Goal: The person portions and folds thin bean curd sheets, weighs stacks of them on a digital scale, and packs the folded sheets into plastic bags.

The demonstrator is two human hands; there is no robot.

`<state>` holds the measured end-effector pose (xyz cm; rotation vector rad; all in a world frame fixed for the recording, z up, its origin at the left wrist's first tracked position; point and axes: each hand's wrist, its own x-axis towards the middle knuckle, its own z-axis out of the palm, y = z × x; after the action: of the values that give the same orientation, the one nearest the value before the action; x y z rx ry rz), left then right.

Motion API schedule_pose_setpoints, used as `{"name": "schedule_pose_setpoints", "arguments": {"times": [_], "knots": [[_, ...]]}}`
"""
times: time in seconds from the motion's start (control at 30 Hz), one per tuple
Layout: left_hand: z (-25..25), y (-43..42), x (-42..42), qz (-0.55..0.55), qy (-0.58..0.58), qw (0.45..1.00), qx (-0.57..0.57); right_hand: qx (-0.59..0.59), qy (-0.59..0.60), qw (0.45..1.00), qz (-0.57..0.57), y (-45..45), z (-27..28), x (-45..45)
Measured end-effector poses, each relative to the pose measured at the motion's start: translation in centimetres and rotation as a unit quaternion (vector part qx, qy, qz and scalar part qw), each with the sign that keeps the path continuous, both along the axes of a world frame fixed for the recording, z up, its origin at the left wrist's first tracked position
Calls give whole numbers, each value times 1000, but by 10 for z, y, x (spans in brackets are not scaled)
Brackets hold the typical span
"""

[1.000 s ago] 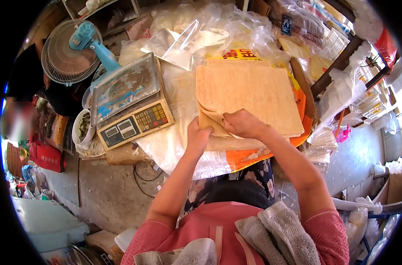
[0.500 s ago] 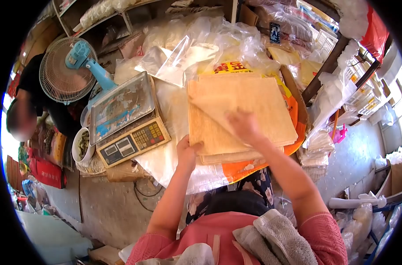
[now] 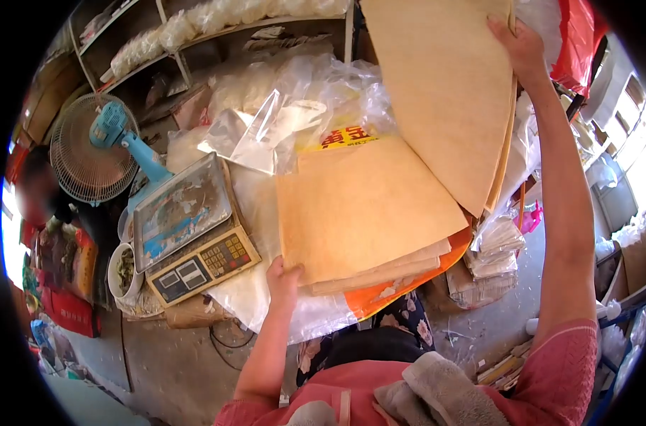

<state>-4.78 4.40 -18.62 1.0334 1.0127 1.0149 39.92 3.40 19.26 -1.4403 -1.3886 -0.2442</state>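
Note:
A pile of tan sheets (image 3: 365,213) lies on the plastic-covered table. At its near left corner my left hand (image 3: 284,282) grips the edge of the sheets between thumb and fingers. My right hand (image 3: 518,48) is raised at the upper right, closed on the edge of several lifted tan sheets (image 3: 444,92). These hang at a slant above the right side of the pile, their lower corner near its right edge. Orange and yellow plastic (image 3: 380,295) shows under the pile.
A scale (image 3: 195,227) stands left of the pile, with a blue fan (image 3: 96,149) behind it and a white bowl (image 3: 126,273) beside it. Clear plastic bags (image 3: 294,92) lie at the back. Another person (image 3: 39,184) is at the far left.
My right hand has moved up and to the right, lifting several sheets off the pile. My left hand remains at the near left corner. The view has shifted.

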Motion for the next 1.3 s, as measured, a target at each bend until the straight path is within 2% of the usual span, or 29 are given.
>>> {"name": "schedule_pose_setpoints", "arguments": {"times": [0.13, 0.23, 0.33, 0.37, 0.47, 0.5, 0.57, 0.6, 0.63, 0.67, 0.7, 0.73, 0.77, 0.8, 0.83, 0.87, 0.93, 0.97, 1.07, 1.1, 1.13, 1.17, 1.2, 1.23, 1.27, 1.3], "knots": [[6, -8, -2, 8, 5, 1000, 1, 70, -65, 993, -74, -25, 27, -47], [5, -9, -3, 11, -6, 1000, 0, 71, -28, 996, -43, -37, 48, -61], [12, -12, -3, 6, 13, 1000, -1, 141, -29, 990, -8, -44, 67, -64], [10, -10, 0, 2, 19, 1000, 10, 145, -76, 986, -18, -55, 79, -64], [-7, -5, -7, -11, 57, 998, 18, 166, -113, 980, -9, -56, 80, -66], [-9, -3, -8, -16, 72, 997, 20, 148, -137, 980, -11, -57, 75, -62], [5, -10, 2, 57, 205, 961, 178, 109, -184, 977, -16, -54, 53, -49], [15, -16, 6, 93, 267, 925, 254, 72, -286, 952, -78, -57, 32, -56], [29, -18, 8, 63, 247, 929, 269, 33, -327, 941, -79, -64, 6, -72], [47, -19, 12, 33, 228, 931, 282, -23, -331, 943, -30, -71, -32, -102], [59, -16, 17, 2, 209, 932, 295, -89, -321, 942, 35, -78, -74, -136], [63, -8, 20, -57, 36, 986, 153, -152, -309, 934, 98, -84, -117, -169], [67, 5, 19, -114, -137, 984, 2, -203, -301, 920, 151, -90, -156, -197], [73, 17, 20, -165, -299, 928, -149, -238, -294, 905, 194, -95, -196, -220], [96, 19, 19, -220, -341, 902, -150, -255, -287, 898, 215, -96, -231, -234], [110, 14, 27, -194, -347, 910, -119, -273, -280, 890, 234, -98, -258, -245], [51, 50, 15, -192, -199, 946, -168, -286, -212, 898, 258, -104, -284, -262], [43, 54, 12, -179, -143, 962, -146, -292, -178, 900, 270, -106, -289, -265], [41, 52, 10, -141, 4, 988, -60, -338, -91, 854, 385, -115, -283, -252], [56, 42, 10, -129, 41, 991, -17, -413, -11, 821, 395, -117, -277, -240], [74, 30, 9, -116, 77, 990, 27, -379, 12, 885, 271, -119, -284, -225], [101, 8, 11, -86, 172, 968, 161, -339, 33, 929, 143, -119, -295, -205], [112, 0, 6, -82, 146, 969, 181, -252, 150, 954, 63, -115, -296, -176], [119, -5, -2, -79, 121, 969, 201, -226, 44, 971, -66, -105, -270, -142], [125, -10, -8, -76, 96, 968, 220, -202, 74, 974, -66, -101, -261, -109], [133, -12, -14, -76, 69, 966, 237, -137, 256, 956, 29, -100, -252, -96]]}}
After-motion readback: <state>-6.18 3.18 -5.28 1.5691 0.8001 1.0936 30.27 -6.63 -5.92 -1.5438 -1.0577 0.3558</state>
